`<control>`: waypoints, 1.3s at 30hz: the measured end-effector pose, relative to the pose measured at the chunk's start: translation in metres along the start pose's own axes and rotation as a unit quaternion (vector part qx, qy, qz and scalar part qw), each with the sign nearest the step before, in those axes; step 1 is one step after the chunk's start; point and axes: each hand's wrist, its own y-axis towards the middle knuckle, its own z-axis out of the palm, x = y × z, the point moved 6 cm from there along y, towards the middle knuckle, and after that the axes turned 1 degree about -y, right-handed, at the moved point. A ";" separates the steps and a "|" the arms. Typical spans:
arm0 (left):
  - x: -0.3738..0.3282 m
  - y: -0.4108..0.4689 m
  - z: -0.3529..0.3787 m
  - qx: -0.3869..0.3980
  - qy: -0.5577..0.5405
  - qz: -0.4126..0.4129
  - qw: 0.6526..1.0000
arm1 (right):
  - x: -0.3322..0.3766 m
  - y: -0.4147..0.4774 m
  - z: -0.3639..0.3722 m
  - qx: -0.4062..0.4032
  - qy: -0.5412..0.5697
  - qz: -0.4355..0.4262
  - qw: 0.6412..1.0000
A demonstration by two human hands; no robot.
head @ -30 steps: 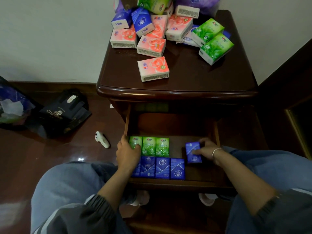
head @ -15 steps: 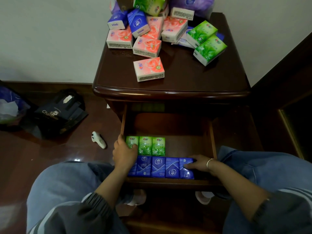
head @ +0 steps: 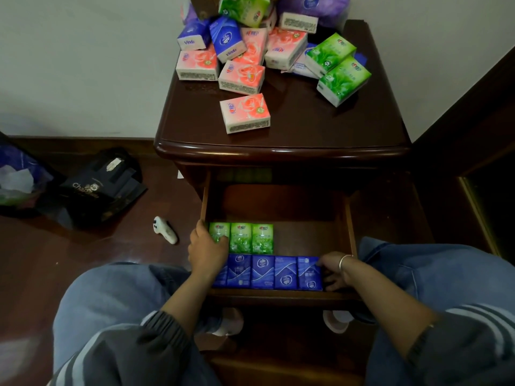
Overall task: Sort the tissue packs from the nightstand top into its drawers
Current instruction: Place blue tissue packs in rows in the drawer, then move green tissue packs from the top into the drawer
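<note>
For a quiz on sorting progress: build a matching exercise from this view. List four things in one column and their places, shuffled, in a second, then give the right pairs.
Things
1. blue packs
2. green packs
3. lone pink pack
4. small white device

Places
A. on the floor, left of the nightstand
B. front row of the open drawer
C. nightstand top, nearest its front edge
D. drawer's second row, at the left

Pairs: 1-B, 2-D, 3-C, 4-A
</note>
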 end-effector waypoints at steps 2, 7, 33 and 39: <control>0.000 -0.002 -0.001 0.007 0.003 0.000 1.000 | 0.002 -0.007 -0.002 -0.013 -0.037 -0.008 0.999; -0.002 -0.005 -0.008 0.039 -0.042 0.014 0.998 | 0.025 -0.038 -0.014 -0.096 -0.107 -0.113 0.983; -0.229 -0.028 -0.136 -0.064 -0.123 0.314 0.939 | 0.198 -0.174 -0.155 -0.463 -0.059 -0.290 0.836; -0.327 0.001 -0.074 -0.034 -0.066 0.392 0.917 | 0.196 -0.168 -0.155 -0.554 -0.061 -0.286 0.779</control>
